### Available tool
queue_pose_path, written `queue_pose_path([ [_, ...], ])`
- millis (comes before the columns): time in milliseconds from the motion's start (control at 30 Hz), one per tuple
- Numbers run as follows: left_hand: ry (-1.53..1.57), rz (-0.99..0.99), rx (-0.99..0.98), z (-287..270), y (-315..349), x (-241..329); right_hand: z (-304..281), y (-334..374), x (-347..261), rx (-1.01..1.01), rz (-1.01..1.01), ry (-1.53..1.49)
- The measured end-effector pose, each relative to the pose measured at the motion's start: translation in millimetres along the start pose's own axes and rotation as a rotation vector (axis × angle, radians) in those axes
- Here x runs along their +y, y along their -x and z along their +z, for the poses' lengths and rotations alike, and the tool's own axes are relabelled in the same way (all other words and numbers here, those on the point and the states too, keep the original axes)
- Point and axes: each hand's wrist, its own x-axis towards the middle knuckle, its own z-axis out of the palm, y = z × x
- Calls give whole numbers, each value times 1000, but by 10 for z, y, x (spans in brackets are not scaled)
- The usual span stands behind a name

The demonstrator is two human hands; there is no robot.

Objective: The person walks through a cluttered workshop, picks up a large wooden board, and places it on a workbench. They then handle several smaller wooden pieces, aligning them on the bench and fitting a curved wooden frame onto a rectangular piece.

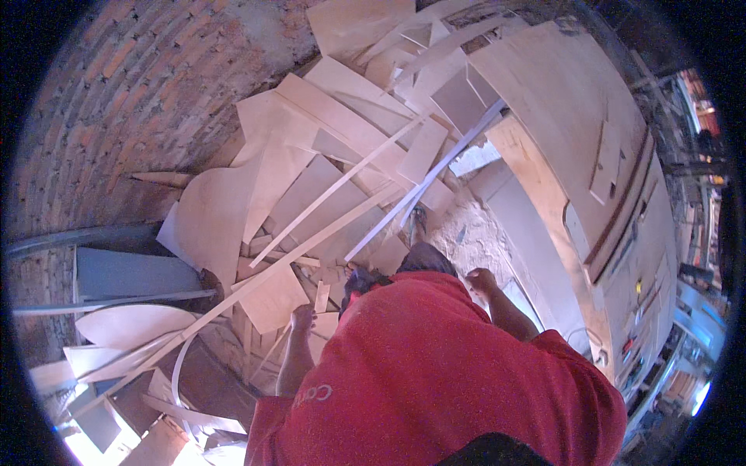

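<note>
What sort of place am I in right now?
Probably a woodworking shop or its scrap corner: there's a jumbled heap of cut boards, long wooden strips lying across it, and a large wooden panel on the right.

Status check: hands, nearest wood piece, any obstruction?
Left hand beside pale board, grip unclear. Right hand partly curled, contents not visible. Long wooden strip slants across scrap pile beyond left hand, possibly in the way.

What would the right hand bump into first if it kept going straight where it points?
The right hand would probably meet the dark cloth beside the red shirt, though depth is unclear.
</note>
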Motion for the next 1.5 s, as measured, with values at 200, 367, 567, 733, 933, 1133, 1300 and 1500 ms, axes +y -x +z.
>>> queue_pose_path([
  [200, -215, -97, -151, 816, 374, 173, -677, -886, 79, -127, -203, 561],
  [367, -231, -114, -228, 1551, 737, 303, -1500, -1591, 63, -11, -192, -133],
  [567, -208, -181, -232, 1976, 1157, 497, -1951, -2148, -24, -146, -159, -593],
  [733, -176, -235, -218, 2185, 1297, 406, -2114, -1934, -847, -71, -94, -237],
  [933, -99, -273, -229, 2381, 1548, 314, -2170, -1983, -1055, -217, -211, -195],
  [1133, -8, -311, -244, 2575, 1700, 72, -2225, -1925, -985, -250, -100, -85],
  [1300, 79, -345, -284, 2747, 1848, -305, -2229, -1961, -1078, -224, -94, 205],
  [1500, 176, -352, -284, 2849, 1947, -884, -2014, -1877, -1534, -165, -219, 201],
])
